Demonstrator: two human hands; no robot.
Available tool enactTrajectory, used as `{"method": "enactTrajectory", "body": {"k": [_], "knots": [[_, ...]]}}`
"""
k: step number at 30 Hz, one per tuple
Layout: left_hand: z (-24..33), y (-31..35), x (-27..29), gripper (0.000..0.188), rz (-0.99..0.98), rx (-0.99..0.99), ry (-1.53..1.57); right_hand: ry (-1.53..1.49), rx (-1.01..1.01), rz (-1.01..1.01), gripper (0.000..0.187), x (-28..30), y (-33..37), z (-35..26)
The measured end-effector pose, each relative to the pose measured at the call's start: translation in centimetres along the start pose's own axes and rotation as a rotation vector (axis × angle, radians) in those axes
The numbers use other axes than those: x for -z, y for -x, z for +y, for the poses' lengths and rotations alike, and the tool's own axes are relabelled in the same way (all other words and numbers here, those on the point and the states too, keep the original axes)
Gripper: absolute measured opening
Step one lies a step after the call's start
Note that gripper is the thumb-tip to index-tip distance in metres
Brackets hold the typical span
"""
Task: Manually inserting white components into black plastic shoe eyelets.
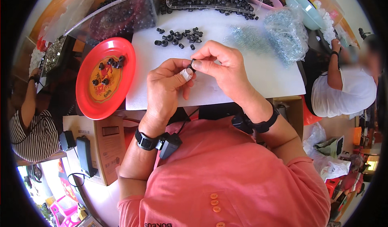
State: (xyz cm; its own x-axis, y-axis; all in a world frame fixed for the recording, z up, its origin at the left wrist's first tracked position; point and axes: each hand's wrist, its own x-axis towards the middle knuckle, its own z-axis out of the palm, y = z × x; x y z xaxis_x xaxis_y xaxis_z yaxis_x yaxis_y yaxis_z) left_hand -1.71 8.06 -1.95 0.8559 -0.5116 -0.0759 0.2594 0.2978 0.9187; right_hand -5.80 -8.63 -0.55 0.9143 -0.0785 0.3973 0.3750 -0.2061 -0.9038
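Left hand and right hand together, pinching black part above desk near edge; likely fitting, next needs steady alignment.

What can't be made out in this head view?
Head view:
Black piece: mostly hidden by the left hand and right hand.
Clear tub: far side cut off by the top edge.
Bluish bits in the clear bag: too small to tell apart.
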Motion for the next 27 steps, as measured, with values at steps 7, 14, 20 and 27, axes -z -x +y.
{"method": "enactTrajectory", "body": {"k": [7,14,20,27], "knots": [[0.0,0.1,-0.3,0.015,0.040,-0.001,-0.056,-0.024,-0.035,0.019,0.006,-0.2,0.7,0.1],[-0.1,0.1,-0.1,0.014,0.024,0.001,-0.009,-0.097,-0.143,-0.043,0.003,0.6,0.6,0.3],[-0.1,0.0,0.0,0.015,0.004,0.019,0.038,-0.229,-0.208,-0.042,0.005,0.3,0.8,0.4],[-0.1,0.0,0.1,0.016,0.012,0.023,0.044,-0.090,-0.110,0.015,0.006,-0.1,0.9,0.6]]}}
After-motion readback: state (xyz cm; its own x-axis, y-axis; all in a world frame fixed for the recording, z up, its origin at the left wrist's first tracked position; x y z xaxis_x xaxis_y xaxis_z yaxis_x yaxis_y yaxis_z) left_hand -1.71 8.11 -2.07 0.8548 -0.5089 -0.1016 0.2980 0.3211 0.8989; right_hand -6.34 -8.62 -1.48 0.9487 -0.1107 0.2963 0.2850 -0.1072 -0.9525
